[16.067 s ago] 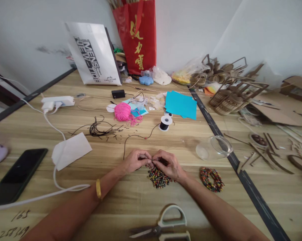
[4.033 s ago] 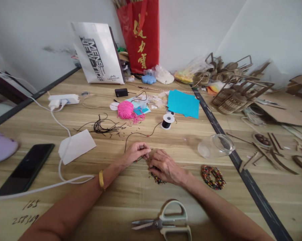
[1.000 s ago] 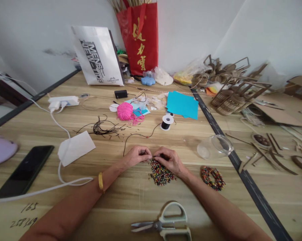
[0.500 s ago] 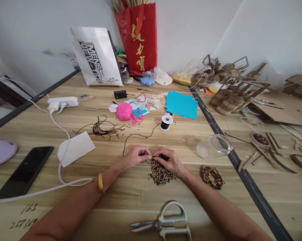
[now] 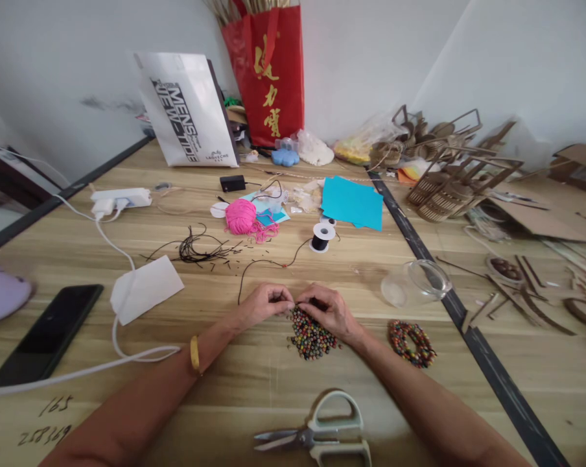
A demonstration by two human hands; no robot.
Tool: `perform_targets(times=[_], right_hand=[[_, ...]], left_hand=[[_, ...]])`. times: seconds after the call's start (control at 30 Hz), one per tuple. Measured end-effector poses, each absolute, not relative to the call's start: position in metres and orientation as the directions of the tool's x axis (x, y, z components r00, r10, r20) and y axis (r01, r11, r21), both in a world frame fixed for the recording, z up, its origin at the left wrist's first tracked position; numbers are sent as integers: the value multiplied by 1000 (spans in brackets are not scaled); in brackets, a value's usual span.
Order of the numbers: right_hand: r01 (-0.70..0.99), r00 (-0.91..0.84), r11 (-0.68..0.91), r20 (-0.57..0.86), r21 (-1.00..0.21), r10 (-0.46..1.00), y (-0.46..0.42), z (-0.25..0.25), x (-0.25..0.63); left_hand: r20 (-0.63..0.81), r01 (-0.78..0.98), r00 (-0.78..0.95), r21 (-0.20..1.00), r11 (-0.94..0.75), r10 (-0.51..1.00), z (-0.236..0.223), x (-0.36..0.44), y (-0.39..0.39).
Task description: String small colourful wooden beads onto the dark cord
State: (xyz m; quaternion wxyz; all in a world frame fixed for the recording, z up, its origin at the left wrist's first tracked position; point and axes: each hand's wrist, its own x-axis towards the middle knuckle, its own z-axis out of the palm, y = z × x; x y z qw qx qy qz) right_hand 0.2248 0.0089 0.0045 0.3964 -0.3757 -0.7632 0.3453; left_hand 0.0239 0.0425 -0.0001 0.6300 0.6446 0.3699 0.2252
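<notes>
My left hand (image 5: 264,305) is closed in a pinch on the black cord (image 5: 243,275), which runs back to a white spool of black cord (image 5: 321,238). A small red bead sits on the cord midway. Against those fingertips, my right hand (image 5: 328,311) pinches too, with thumb and forefinger together. What lies between its fingertips is too small to make out. Below and between the hands spreads a pile of small multicoloured beads (image 5: 315,340). To the right of my right forearm lies a coiled string of beads (image 5: 398,337).
Scissors (image 5: 334,425) lie in front, between my forearms. A clear glass jar (image 5: 395,287) rests on its side at right. Leftward are a white card (image 5: 150,290), a phone (image 5: 45,334) and a white cable (image 5: 128,357). Pink yarn (image 5: 241,216) and blue sheets (image 5: 352,202) sit behind.
</notes>
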Motion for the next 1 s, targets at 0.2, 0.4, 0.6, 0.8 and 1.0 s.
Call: perform_targets(times=[0.2, 0.4, 0.6, 0.8, 1.0], right_hand=[[298, -399, 465, 334, -834, 854, 9, 5, 225], [289, -396, 463, 336, -838, 855, 9, 4, 225], [285, -370, 422, 307, -861, 877, 8, 4, 225], [288, -376, 421, 303, -860, 876, 8, 4, 225], [277, -384, 440, 322, -854, 866, 9, 6, 225]], left_hand=[[-175, 185, 614, 980, 75, 770, 1, 24, 43], [-191, 179, 605, 978, 102, 772, 1, 24, 43], [-182, 163, 609, 981, 103, 772, 0, 23, 42], [-173, 158, 610, 983, 95, 774, 2, 23, 42], [-185, 159, 598, 981, 111, 780, 1, 24, 42]])
